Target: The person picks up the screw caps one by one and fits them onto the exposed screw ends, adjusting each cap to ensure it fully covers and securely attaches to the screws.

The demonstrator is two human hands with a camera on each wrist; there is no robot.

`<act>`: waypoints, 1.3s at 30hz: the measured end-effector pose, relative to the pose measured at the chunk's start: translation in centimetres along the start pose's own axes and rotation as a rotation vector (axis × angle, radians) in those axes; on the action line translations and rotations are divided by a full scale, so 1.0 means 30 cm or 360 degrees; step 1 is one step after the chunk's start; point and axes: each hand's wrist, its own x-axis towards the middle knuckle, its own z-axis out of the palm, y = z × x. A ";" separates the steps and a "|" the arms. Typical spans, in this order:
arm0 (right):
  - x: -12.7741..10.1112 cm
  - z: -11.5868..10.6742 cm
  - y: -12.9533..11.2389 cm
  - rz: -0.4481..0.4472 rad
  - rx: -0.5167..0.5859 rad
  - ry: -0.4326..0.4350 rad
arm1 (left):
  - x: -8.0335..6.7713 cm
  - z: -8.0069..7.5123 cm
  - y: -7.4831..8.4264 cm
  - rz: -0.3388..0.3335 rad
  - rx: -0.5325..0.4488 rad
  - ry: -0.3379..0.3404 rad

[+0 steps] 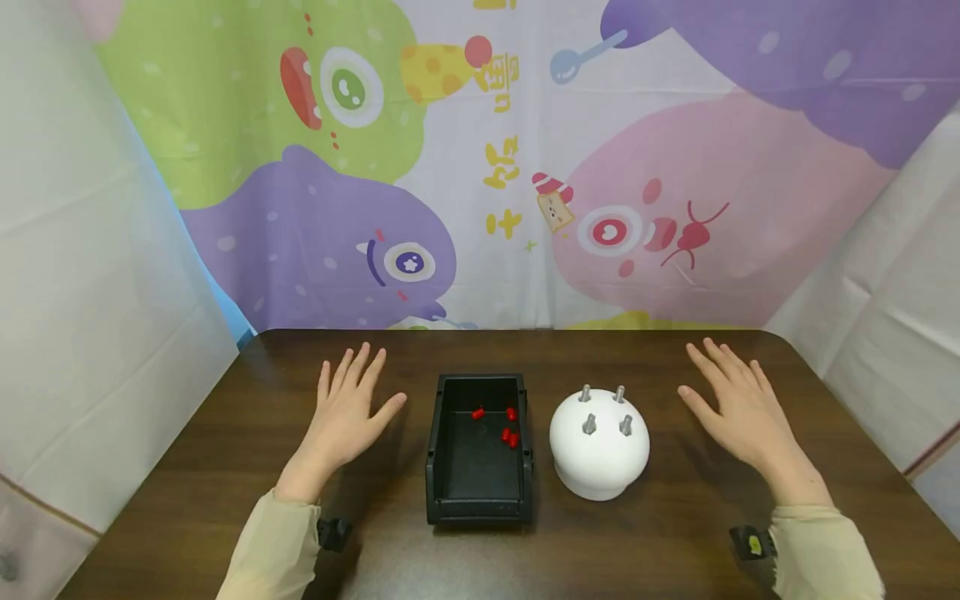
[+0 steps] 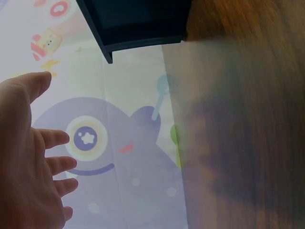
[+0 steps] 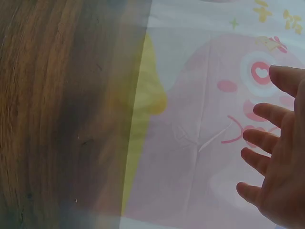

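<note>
A black open bin sits at the middle of the dark wooden table, with several small red pieces lying in its far end. Right of it stands a white dome-shaped block with several grey pegs sticking up from its top. My left hand lies flat on the table left of the bin, fingers spread, holding nothing. My right hand lies flat to the right of the dome, also empty. In the wrist views my left hand and right hand show with straight fingers, and the bin's corner appears.
A cartoon-monster cloth hangs behind the table's far edge. White sheets close in both sides. Small black wrist cameras sit at my sleeves.
</note>
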 end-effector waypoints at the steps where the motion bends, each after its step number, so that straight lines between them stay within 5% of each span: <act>1: -0.001 0.000 -0.001 -0.0002 0.0011 -0.0003 | 0.000 0.000 0.002 0.0003 -0.0003 -0.0004; 39: -0.027 0.028 -0.043 -0.0087 0.0256 -0.0142 | 0.008 0.025 0.115 0.0209 0.0069 0.0024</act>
